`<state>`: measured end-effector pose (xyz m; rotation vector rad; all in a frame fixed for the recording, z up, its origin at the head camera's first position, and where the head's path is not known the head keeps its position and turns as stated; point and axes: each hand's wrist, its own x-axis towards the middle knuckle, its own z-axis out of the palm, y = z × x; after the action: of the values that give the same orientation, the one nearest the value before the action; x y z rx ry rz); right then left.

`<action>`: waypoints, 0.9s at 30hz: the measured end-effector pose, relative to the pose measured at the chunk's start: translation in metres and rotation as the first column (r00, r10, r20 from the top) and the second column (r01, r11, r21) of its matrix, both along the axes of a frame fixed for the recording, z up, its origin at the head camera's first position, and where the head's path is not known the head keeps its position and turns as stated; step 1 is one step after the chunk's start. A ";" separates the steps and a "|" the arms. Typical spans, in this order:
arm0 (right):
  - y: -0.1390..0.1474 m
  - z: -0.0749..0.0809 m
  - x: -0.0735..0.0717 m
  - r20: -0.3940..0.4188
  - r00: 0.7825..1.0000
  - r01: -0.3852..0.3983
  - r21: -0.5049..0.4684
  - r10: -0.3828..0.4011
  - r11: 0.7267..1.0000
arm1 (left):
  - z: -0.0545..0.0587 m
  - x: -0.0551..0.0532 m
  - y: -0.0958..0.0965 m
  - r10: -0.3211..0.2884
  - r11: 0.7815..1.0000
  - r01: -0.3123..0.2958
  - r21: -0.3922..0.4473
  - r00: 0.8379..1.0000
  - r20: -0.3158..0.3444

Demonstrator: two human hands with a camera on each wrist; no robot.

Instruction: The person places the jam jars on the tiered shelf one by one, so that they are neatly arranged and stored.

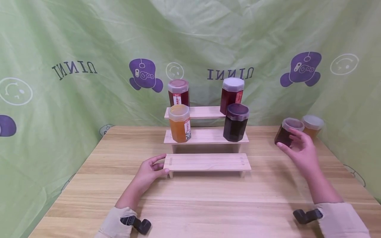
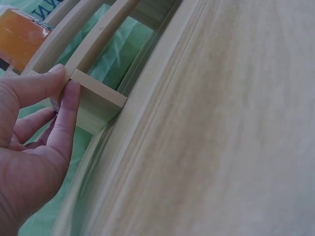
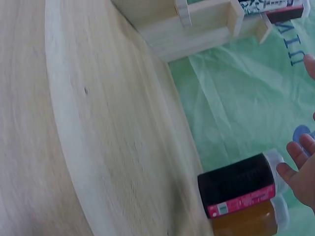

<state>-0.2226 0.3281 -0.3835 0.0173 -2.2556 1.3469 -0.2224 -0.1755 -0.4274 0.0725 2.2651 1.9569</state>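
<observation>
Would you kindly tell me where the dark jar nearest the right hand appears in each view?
Head: the dark jar is right of centre, by the right hand.
Left wrist: not in this picture.
Right wrist: lower right, directly above the amber jar.
Shared landmark: the wooden stand, in all three.

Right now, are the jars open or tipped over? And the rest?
Left red jar: lidded, upright
Right red jar: lidded, upright
Middle orange jar: lidded, upright
Middle dark jar: lidded, upright
Table dark jar: lidded, upright
Table orange jar: lidded, upright
Stand: upright
Left fingers: pinching stand
Right fingers: by table dark jar, touch unclear
Curtain: hanging, creased
</observation>
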 end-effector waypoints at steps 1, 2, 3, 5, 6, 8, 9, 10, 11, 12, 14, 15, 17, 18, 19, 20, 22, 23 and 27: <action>0.002 0.000 0.000 0.001 1.000 0.006 -0.007 -0.006 1.000 | 0.000 0.000 0.000 0.000 1.000 0.000 -0.001 1.000 0.000; 0.003 -0.001 0.001 0.003 1.000 0.011 -0.013 -0.011 1.000 | 0.000 0.000 0.000 0.001 1.000 -0.001 -0.001 1.000 0.001; 0.005 -0.001 0.001 0.007 1.000 0.016 -0.019 -0.015 1.000 | -0.001 0.000 0.000 0.001 1.000 -0.001 -0.001 1.000 0.002; 0.009 -0.001 0.002 0.017 1.000 0.024 -0.024 -0.024 0.999 | -0.001 0.000 0.000 0.000 1.000 0.000 0.000 1.000 0.004; 0.011 -0.001 0.002 0.026 0.999 0.024 -0.028 -0.024 0.999 | -0.001 -0.001 0.000 0.001 1.000 -0.001 0.001 1.000 0.005; 0.014 -0.001 0.002 0.046 0.999 0.028 -0.030 -0.026 0.999 | -0.001 -0.001 -0.001 0.002 1.000 -0.002 0.002 1.000 0.006; 0.016 -0.001 0.002 0.058 0.998 0.028 -0.030 -0.027 0.999 | -0.001 -0.001 -0.001 0.003 1.000 -0.003 0.002 1.000 0.006; 0.018 -0.001 0.002 0.068 0.997 0.031 -0.029 -0.029 0.999 | -0.001 -0.001 -0.001 0.005 1.000 -0.005 0.001 1.000 0.007; 0.019 -0.001 0.002 0.077 0.997 0.034 -0.027 -0.031 0.999 | 0.000 -0.001 -0.001 0.003 1.000 -0.003 0.000 1.000 0.005; 0.021 -0.001 0.001 0.082 0.996 0.039 -0.028 -0.036 0.999 | 0.000 -0.001 -0.001 0.005 1.000 -0.005 0.000 1.000 0.006; 0.023 -0.002 -0.001 0.092 0.994 0.053 -0.028 -0.051 0.998 | 0.000 -0.001 0.000 0.006 1.000 -0.006 -0.001 1.000 0.007; 0.025 -0.002 -0.002 0.097 0.994 0.061 -0.028 -0.058 0.998 | 0.000 0.000 0.000 0.004 1.000 -0.004 -0.003 1.000 0.006; 0.027 -0.004 -0.004 0.110 0.991 0.083 -0.035 -0.078 0.996 | 0.001 0.000 0.000 0.003 1.000 -0.003 -0.006 1.000 0.005; 0.028 -0.004 -0.006 0.119 0.989 0.093 -0.041 -0.088 0.995 | 0.001 0.000 0.000 0.006 1.000 -0.006 -0.008 1.000 0.006; 0.029 -0.005 -0.007 0.130 0.987 0.102 -0.049 -0.095 0.994 | 0.002 0.000 0.000 0.006 1.000 -0.005 -0.010 1.000 0.006; 0.030 -0.005 -0.008 0.141 0.985 0.110 -0.057 -0.101 0.992 | 0.002 0.001 0.001 0.007 1.000 -0.007 -0.010 1.000 0.008; 0.031 -0.006 -0.012 0.161 0.981 0.124 -0.073 -0.111 0.990 | 0.002 0.001 0.001 0.008 1.000 -0.007 -0.012 1.000 0.009; 0.032 -0.007 -0.014 0.170 0.979 0.130 -0.078 -0.115 0.988 | 0.002 0.001 0.001 0.008 1.000 -0.008 -0.011 1.000 0.009; 0.034 -0.008 -0.022 0.193 0.972 0.155 -0.083 -0.136 0.984 | 0.002 0.001 0.001 0.007 1.000 -0.007 -0.009 1.000 0.006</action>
<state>-0.2442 0.3620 -0.3917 -0.3156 -2.2883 1.4288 -0.2213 -0.1745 -0.4251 0.0572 2.2728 1.9480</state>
